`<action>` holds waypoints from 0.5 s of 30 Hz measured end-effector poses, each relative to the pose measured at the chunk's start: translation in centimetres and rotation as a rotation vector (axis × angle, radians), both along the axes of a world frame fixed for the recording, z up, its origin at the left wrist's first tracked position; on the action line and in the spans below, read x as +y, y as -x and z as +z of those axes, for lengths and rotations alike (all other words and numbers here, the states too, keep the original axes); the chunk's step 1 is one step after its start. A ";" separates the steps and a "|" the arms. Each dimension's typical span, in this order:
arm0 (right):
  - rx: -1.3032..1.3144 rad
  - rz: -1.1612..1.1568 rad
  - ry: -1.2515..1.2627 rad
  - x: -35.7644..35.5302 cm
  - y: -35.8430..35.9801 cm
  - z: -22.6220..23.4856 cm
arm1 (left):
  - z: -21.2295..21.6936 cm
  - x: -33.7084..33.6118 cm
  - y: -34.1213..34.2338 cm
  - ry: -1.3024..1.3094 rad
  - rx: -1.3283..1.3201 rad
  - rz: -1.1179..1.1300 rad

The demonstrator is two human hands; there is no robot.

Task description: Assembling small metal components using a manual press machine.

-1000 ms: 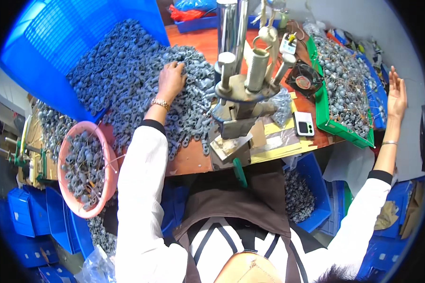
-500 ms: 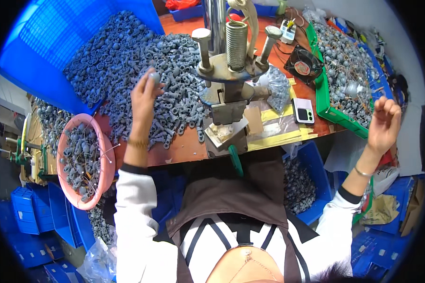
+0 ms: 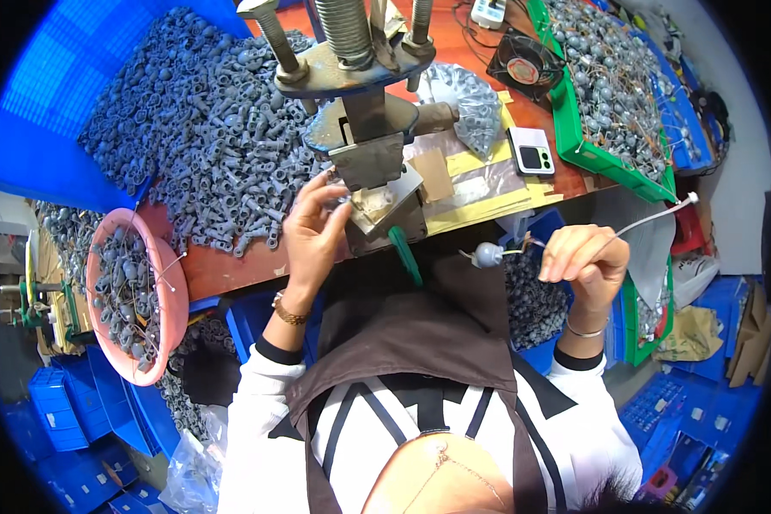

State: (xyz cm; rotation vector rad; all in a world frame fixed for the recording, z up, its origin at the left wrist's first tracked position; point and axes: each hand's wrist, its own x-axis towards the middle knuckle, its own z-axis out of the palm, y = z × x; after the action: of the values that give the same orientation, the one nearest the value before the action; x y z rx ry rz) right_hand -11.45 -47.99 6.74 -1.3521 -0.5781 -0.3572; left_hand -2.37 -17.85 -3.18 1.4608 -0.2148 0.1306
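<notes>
My left hand [image 3: 315,231] reaches to the front left of the metal press [image 3: 370,158], thumb and fingers curled together beside the pale block [image 3: 373,206] under the ram. What its fingertips hold, if anything, is too small to make out. In front of my apron, my right hand [image 3: 589,261] pinches a thin wire lead [image 3: 651,224]. A round grey ball-shaped part [image 3: 488,254] hangs at the lead's left end, and a small white connector [image 3: 692,198] ends its right side. A green handle-like piece [image 3: 405,255] sticks out below the press.
Grey plastic parts [image 3: 231,146] lie heaped left of the press, by a blue crate [image 3: 43,103]. A pink basket [image 3: 167,343] stands at the left. Right of the press are a phone [image 3: 531,152], a small fan [image 3: 525,64] and a green tray [image 3: 587,154] of wired parts.
My left hand has moved from above the parts heap, where it held a grey part, to the press. My right hand came in from the far right with a wired part. The view has shifted.
</notes>
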 end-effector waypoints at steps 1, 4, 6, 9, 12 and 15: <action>0.014 0.019 -0.044 0.3 -0.1 -0.7 | -0.7 -0.1 -0.1 -0.205 -0.135 0.012; 0.049 0.007 -0.039 1.5 0.0 -1.5 | -1.5 -1.6 0.1 -0.503 -0.279 0.130; 0.042 0.002 -0.034 1.9 0.0 -1.9 | -1.1 -2.5 0.1 -0.452 -0.267 0.110; 0.061 -0.038 -0.014 2.0 0.1 -2.2 | -0.2 -2.7 0.1 -0.472 -0.244 0.071; 0.057 -0.020 -0.020 2.3 -0.4 -2.2 | -0.6 -1.6 -0.9 -0.579 -0.146 -0.106; 0.096 -0.064 -0.108 3.3 -0.4 -1.5 | 0.1 -0.9 -1.6 -0.668 -0.153 -0.227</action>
State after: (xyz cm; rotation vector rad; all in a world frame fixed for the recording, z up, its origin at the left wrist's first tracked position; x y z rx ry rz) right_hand -11.04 -44.70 5.23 -1.2786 -0.4300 -0.3684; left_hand -0.79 -18.74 -3.12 2.0764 -0.5881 -0.0206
